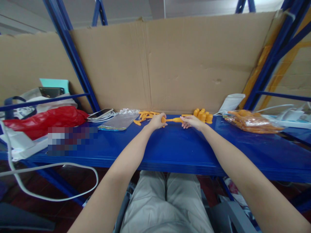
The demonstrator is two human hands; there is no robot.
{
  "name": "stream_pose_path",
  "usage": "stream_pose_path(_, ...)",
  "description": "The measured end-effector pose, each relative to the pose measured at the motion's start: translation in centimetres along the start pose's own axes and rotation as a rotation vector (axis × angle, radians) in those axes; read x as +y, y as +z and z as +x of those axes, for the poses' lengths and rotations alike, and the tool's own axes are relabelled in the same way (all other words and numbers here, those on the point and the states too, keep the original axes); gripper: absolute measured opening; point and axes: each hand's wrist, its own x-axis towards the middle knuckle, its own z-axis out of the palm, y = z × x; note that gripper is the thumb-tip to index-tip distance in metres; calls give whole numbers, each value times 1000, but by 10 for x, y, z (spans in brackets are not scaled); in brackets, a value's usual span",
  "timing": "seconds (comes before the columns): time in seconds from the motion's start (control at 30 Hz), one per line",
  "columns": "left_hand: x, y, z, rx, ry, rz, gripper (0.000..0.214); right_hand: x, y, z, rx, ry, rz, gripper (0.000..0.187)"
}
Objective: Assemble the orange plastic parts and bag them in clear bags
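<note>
The left hand (157, 121) pinches one end of an orange threaded piece (170, 120), thumb and fingers closed about its broad orange head, while the right hand (193, 122) grips the other end between thumb and fingertips. The piece spans the gap between the two hands, just above the blue tabletop (179, 149); whether it touches that surface I can't make out from here. Its long axis runs sideways, nearly level, along the line of the table's front edge, with the screw-like twist toward the left fingers and the smoother, thicker stretch pointing into the right ones. Just left of the piece, past the left hand, lies a loose pile of orange parts (147, 115), then a clear plastic bag (120, 120) farther left. Right of the piece, behind the right hand, stands a cluster of orange cylinders (202, 115); well to its right sits a filled bag of orange pieces (252, 121). Behind it rises a cardboard panel (194, 64).
</note>
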Motion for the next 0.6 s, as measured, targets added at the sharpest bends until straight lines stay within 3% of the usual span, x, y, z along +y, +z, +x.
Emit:
stream_pose_path(0.37,3,-2,-2,-3,-7,-17,33,1,0,0,-30,-11,-10,50)
stream_pose_path(0.6,4,-1,-2,3,-2,30,33,4,-2,-2,-24,-86,46,34)
